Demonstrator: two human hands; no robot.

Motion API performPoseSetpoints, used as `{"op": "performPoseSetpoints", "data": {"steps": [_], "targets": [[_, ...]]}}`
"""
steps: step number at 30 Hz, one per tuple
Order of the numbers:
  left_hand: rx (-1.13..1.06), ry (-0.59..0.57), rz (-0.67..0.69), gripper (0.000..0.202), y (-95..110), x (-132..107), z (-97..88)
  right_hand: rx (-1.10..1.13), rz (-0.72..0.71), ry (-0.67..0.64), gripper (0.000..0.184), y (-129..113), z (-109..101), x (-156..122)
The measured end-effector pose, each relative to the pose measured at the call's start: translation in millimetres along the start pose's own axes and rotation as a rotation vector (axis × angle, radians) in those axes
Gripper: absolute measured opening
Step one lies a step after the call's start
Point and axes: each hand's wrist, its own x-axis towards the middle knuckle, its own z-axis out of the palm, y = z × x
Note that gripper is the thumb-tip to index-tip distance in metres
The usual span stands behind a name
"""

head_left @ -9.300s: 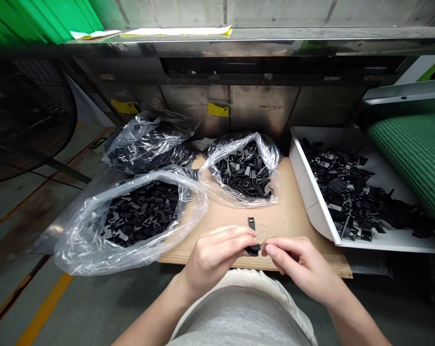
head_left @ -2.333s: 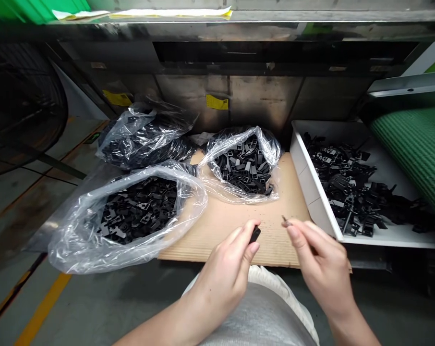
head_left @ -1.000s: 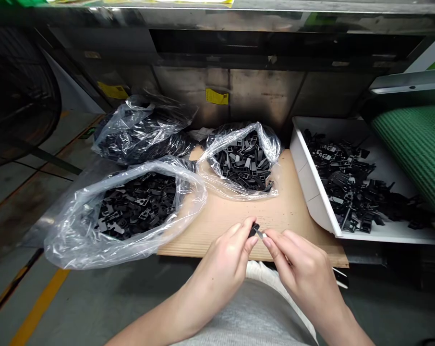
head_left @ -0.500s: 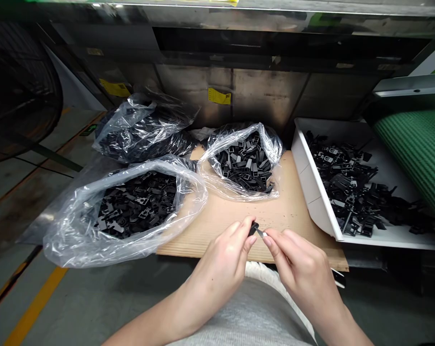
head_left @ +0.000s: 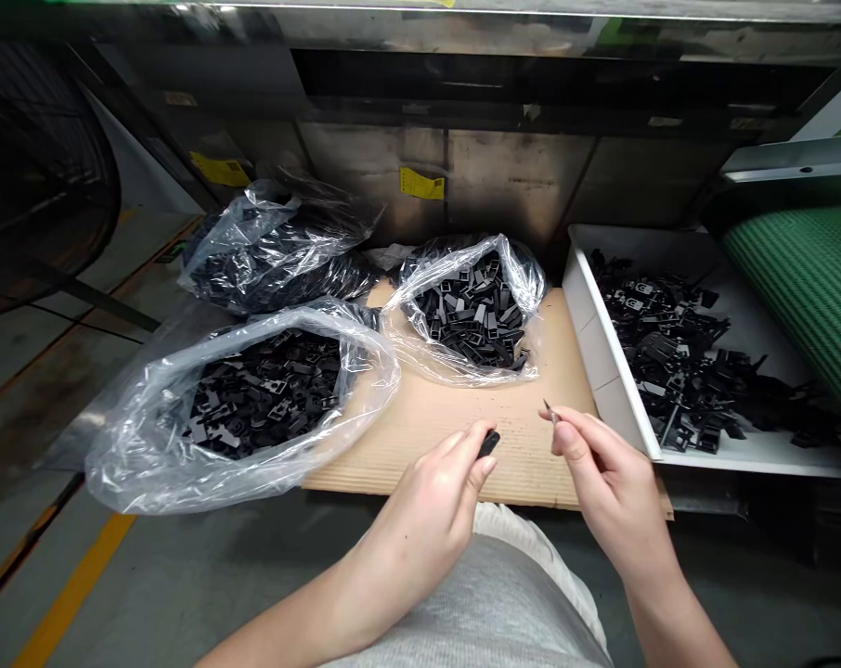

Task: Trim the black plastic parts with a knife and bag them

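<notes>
My left hand (head_left: 431,496) is closed on a small black plastic part (head_left: 488,443), whose end sticks out past the thumb and forefinger. To its right, above the cardboard (head_left: 407,427), my right hand (head_left: 605,473) pinches a small pointed blade (head_left: 549,411). The blade's tip points up and to the left, and most of it is hidden by the fingers. The black part and the blade are apart.
Two open clear bags, one at left (head_left: 253,492) and one at centre (head_left: 455,376), hold black plastic parts. A tied bag (head_left: 274,250) lies behind. At right, a white tray (head_left: 612,371) holds more parts beside a green belt (head_left: 803,260). A fan (head_left: 45,167) stands far left.
My right hand has moved right and slightly up with the blade, away from the black part. My left hand has stayed nearly still, holding the part.
</notes>
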Motion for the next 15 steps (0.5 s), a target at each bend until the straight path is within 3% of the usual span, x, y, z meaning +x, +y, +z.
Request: {"op": "performPoseSetpoints", "data": {"steps": [7,12,15], "targets": [[-0.189,-0.054,0.000,0.030,5.9,1.7,0.8,0.314,0.167,-0.253,0.013,-14.7,22.2,8.1],[-0.482,-0.025,-0.165,0.018,1.4,2.4,1.0,0.436,0.247,-0.275,0.017,-12.3,23.6,8.7],[-0.708,-0.052,-0.259,0.012,-5.1,5.2,1.7,0.437,0.223,-0.190,0.021,-8.7,27.5,0.2]]}}
